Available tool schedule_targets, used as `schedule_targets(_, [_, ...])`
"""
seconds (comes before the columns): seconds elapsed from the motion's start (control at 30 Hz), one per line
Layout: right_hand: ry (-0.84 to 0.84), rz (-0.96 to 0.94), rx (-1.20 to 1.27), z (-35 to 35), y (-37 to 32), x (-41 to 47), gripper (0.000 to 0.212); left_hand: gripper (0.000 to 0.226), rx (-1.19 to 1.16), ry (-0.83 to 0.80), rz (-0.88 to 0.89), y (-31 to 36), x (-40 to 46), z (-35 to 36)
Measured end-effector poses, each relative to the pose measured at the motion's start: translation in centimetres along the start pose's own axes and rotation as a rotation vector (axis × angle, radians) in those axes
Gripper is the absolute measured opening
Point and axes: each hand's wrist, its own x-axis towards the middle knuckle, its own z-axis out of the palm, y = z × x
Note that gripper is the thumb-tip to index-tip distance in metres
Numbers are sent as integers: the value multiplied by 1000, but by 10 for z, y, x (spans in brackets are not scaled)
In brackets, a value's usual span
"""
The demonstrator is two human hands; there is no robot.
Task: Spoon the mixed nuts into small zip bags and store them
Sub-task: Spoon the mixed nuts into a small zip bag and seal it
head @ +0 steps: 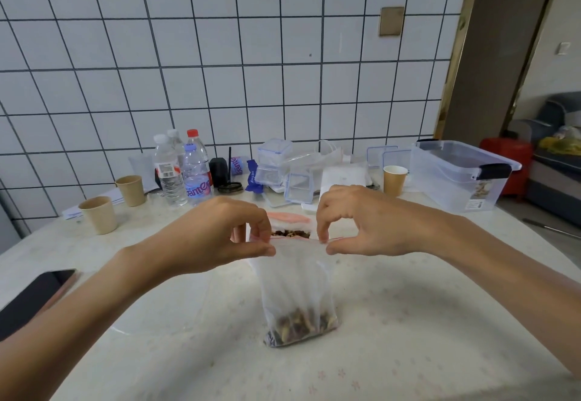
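Observation:
A small clear zip bag [297, 287] hangs upright over the table, with mixed nuts [300, 328] settled in its bottom. My left hand [220, 234] pinches the left end of its red zip strip. My right hand [355, 221] pinches the right end, so the top edge is stretched flat between them. Behind the bag, partly hidden by my fingers, lies a larger bag of mixed nuts [290, 233] with a pink-and-white top. I see no spoon.
A dark phone [31, 297] lies at the left edge. Paper cups [99, 215], water bottles [185, 174] and small clear lidded boxes [273, 164] crowd the back of the pale table [408, 322]. A big clear storage bin [459, 174] stands at the back right.

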Motion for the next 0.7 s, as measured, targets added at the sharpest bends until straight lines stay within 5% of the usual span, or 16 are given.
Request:
schedule_targets(0.47, [-117, 13, -225, -2, -2, -4, 14, 23, 120, -6, 10, 7, 2, 1])
schedule_targets(0.7, [-21, 137, -67, -8, 10, -9, 27, 28, 21, 45, -3, -9, -3, 2])
